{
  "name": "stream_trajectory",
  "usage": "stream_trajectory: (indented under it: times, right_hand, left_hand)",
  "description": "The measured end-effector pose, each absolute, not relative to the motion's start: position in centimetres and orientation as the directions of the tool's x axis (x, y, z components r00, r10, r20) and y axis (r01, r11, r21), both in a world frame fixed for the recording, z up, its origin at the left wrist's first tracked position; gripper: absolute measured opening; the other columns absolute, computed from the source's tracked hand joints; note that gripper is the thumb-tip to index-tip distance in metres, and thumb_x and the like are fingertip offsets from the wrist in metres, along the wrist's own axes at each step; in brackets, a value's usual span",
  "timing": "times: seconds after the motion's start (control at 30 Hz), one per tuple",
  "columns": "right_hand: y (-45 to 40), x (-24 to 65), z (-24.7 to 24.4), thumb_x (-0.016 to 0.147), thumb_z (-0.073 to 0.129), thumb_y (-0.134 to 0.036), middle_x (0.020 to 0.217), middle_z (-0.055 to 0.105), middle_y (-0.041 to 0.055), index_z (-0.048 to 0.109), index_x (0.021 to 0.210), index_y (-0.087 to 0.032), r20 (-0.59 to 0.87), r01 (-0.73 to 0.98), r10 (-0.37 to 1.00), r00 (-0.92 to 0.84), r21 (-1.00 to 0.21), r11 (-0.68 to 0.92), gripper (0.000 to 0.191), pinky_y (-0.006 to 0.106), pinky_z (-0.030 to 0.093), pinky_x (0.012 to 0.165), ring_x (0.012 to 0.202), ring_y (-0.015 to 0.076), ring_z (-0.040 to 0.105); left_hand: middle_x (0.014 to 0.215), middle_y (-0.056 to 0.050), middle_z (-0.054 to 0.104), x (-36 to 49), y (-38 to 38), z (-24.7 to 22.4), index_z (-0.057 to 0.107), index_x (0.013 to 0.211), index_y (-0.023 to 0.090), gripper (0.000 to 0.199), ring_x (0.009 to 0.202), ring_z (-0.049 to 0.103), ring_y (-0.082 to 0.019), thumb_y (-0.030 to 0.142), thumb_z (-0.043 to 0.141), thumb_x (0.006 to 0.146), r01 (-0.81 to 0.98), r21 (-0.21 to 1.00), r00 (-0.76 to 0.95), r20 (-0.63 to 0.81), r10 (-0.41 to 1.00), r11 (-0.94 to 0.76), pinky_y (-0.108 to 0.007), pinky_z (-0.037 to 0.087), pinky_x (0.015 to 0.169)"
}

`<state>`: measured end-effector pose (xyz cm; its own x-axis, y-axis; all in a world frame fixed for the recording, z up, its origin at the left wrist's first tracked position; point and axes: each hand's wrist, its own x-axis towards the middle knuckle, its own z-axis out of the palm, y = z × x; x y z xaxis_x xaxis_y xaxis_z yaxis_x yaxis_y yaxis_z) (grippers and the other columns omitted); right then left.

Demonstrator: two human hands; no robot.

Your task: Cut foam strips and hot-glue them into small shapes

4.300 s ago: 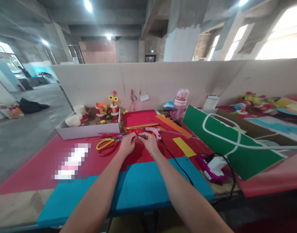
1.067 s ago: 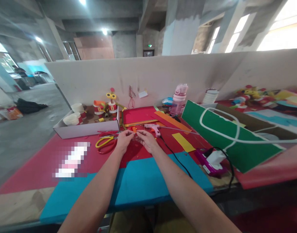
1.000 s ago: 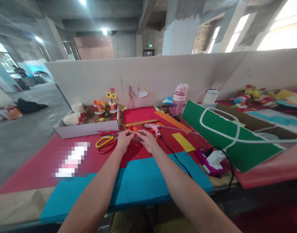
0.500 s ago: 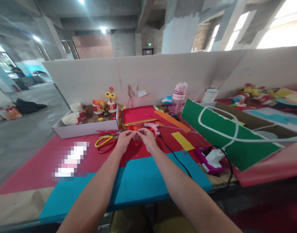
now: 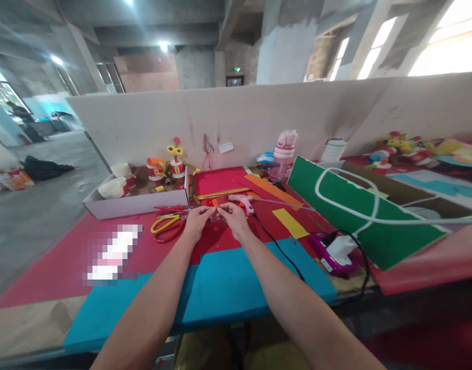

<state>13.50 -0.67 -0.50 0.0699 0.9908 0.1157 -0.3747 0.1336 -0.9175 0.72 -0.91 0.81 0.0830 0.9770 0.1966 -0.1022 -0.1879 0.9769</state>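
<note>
Over the red tabletop, my left hand (image 5: 197, 223) and my right hand (image 5: 233, 221) meet with their fingertips pinched together. Between them is a small orange piece of paper (image 5: 215, 204), partly covered by the fingers. Just beyond my right hand lies a pink hot glue gun (image 5: 244, 201), its black cord trailing toward me. To the left of my left hand rests a pair of scissors (image 5: 165, 224) with yellow and red handles, and red-handled tools (image 5: 170, 210) lie behind it. Small clear bits beneath my fingers are too blurred to name.
A cardboard box (image 5: 143, 203) with paper cups and cup figures stands left. Blue sheet (image 5: 224, 293) covers the near edge. Right are yellow paper (image 5: 290, 223), a purple power socket (image 5: 338, 259) with plugs, and a green board (image 5: 351, 210) with a white cable. A pink bottle (image 5: 284, 156) stands behind.
My fingers have shifted very slightly, and a little more of the orange paper shows above the fingertips. Everything else stays in place.
</note>
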Motion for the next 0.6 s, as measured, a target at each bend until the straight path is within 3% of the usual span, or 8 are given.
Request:
stream_trajectory:
  times: [0.43, 0.6]
  right_hand:
    - [-0.64, 13.56, -0.72, 0.055, 0.078, -0.040, 0.057, 0.062, -0.0028, 0.061, 0.069, -0.019, 0.142, -0.343, 0.986, 0.085, -0.925, 0.162, 0.030, 0.028, 0.048, 0.062, 0.054, 0.0115, 0.057]
    - [-0.62, 13.66, -0.87, 0.048, 0.081, -0.040, 0.059, 0.063, -0.0034, 0.060, 0.071, -0.018, 0.062, -0.430, 0.998, 0.002, -0.901, 0.056, 0.038, 0.028, 0.049, 0.063, 0.057, 0.0115, 0.058]
  left_hand:
    - [0.060, -0.002, 0.065, 0.87, -0.88, 0.66, 0.070, 0.072, 0.014, 0.028, 0.056, 0.054, -0.011, 0.036, 0.078, 0.057, -0.093, 0.979, 0.045, 0.184, 0.982, -0.179, -0.025, 0.042, 0.059]
    - [0.058, -0.001, 0.064, 1.01, -0.95, 0.68, 0.070, 0.070, 0.013, 0.029, 0.052, 0.052, -0.010, 0.036, 0.080, 0.054, -0.091, 0.983, 0.009, 0.162, 0.987, -0.161, -0.025, 0.042, 0.056]
